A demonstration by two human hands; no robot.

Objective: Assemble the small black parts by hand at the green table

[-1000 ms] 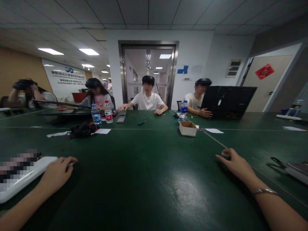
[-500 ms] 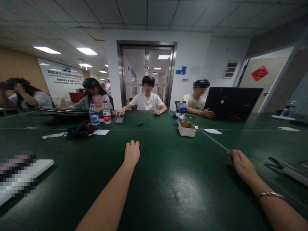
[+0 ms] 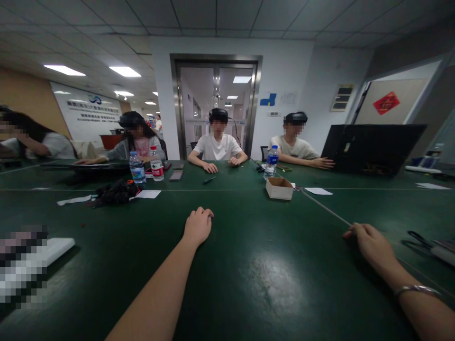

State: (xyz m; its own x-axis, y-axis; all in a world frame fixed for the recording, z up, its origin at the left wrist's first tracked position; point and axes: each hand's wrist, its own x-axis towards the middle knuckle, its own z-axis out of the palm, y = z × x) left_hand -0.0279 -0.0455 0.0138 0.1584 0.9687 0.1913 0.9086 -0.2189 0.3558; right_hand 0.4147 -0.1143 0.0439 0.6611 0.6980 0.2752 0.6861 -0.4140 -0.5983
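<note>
One left hand (image 3: 198,227), bare, fingers curled, sits on the smooth glossy green counter (image 3: 231,274) near the middle; right hand (image 3: 373,246), shiny metal bangle (image 3: 419,290) on wrist, has bent fingertips by a thin pale seam (image 3: 327,208), can't tell if either grips anything. Open-topped pale box (image 3: 279,190), stiff-sided, cardboard-looking, sits farther off between them, near a clear plastic bottle (image 3: 271,161).
</note>
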